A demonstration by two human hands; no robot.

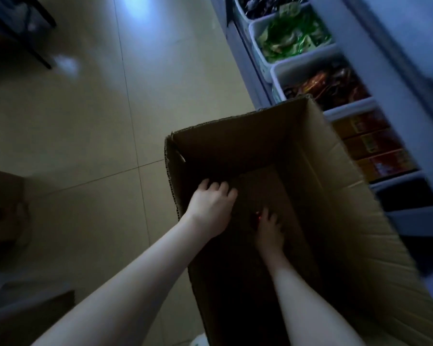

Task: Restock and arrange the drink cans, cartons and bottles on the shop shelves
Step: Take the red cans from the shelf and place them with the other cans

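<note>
A tall open cardboard box (335, 171) stands on the floor in front of the shelf. Both my arms reach down into it. My left hand (210, 208) is just inside the left wall, knuckles up and fingers curled downward into the dark. My right hand (269, 231) is deeper, near the bottom, with its fingertips at a small red-glinting thing (257, 216). The inside of the box is too dark to show what either hand touches or holds. Orange-red drink cartons (375, 146) lie in a row on the shelf to the right.
White shelf bins hold green packets (290, 38), orange-red packets (330, 83) and dark packets (263, 3). Pale tiled floor (85, 108) spreads to the left. Another cardboard box (3, 208) sits at the left edge, and dark furniture legs (35, 46) stand at the top left.
</note>
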